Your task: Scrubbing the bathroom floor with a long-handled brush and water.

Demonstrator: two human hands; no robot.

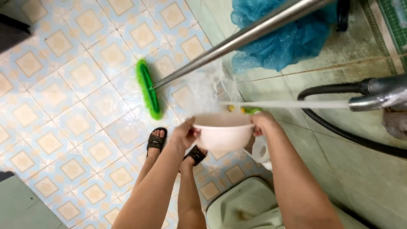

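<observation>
I hold a white plastic bowl (223, 136) with both hands above the tiled floor. My left hand (184, 133) grips its left rim and my right hand (262, 122) grips its right rim. A jet of water (288, 104) shoots from a metal tap (377, 101) at the right and hits the bowl, splashing up to the left. My two feet in black sandals (157, 141) stand below the bowl.
A green scrub brush (148, 90) on a long metal pole (237, 40) rests on the wet patterned tiles. A blue plastic bag (280, 42) sits by the wall. A black hose (339, 131) curves from the tap. A white squat toilet (243, 203) lies at the bottom.
</observation>
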